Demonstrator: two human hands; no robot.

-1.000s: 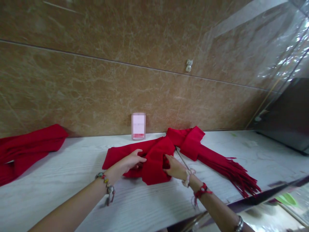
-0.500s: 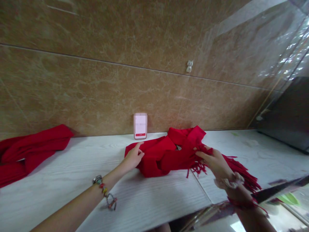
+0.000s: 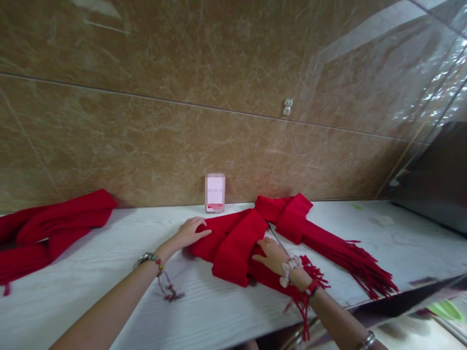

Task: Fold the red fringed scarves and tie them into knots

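A red fringed scarf lies folded across the pale wood-grain counter, with two tails running to the right. My left hand rests at its left edge, thumb stretched out and fingers apart from it. Flat on the nearer tail is my right hand, fingers spread over the cloth; the fringe of that tail hangs past the wrist over the front edge. The farther tail lies apart, its fringe fanned out at the right.
Another red scarf lies at the far left. A phone leans against the brown marbled wall. A small white cat figure is fixed on the wall. A dark panel stands at the right end of the counter.
My right hand has let go of the fringed end and moved left onto the scarf. The near tail now slants toward the front edge. My left hand has shifted slightly left.
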